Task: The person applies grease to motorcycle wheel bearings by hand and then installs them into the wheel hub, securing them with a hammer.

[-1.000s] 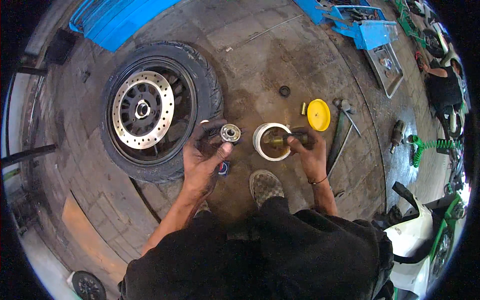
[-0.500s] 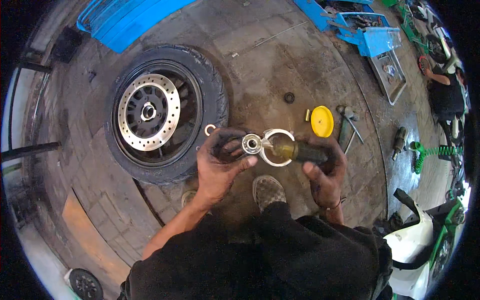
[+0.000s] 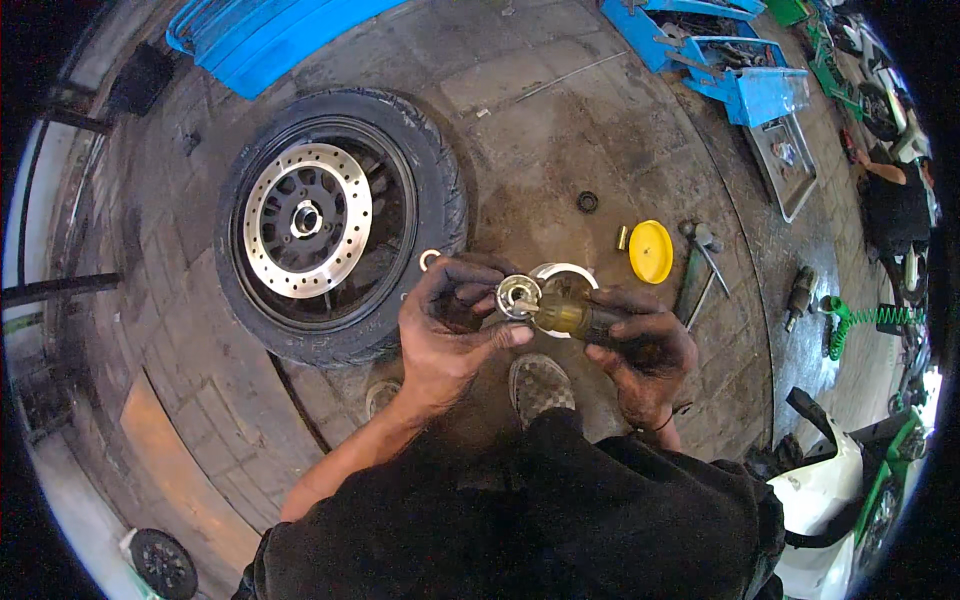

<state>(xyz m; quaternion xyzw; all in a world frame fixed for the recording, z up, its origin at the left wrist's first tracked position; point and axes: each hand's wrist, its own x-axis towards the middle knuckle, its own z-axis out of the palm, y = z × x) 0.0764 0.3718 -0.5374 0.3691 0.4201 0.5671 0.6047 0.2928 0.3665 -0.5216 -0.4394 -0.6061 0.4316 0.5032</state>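
My left hand (image 3: 445,325) pinches a shiny ring-shaped ball bearing (image 3: 504,296) between thumb and fingers, its open face toward me. In my right hand (image 3: 652,345) lies a screwdriver (image 3: 568,316) with a stubby amber and dark handle. Its metal tip lies over the bearing's centre; whether it touches cannot be made out. Below the screwdriver, a round tub with a white rim (image 3: 592,277) is partly hidden. A yellow round lid (image 3: 651,253) lies to the right, beside a small brass-coloured sleeve (image 3: 622,238).
At left lies a motorcycle wheel (image 3: 440,190) with a drilled brake disc (image 3: 353,205), and a pale ring (image 3: 429,260) near its tyre. A black ring (image 3: 587,202), a hammer (image 3: 705,238) and a blue toolbox (image 3: 745,85) lie beyond. Another person (image 3: 895,205) works far right.
The screwdriver has moved left, so its tip now lies over the bearing's centre. My right fingers have come forward along the handle. The bearing has tilted slightly, and the whole view has shifted a little.
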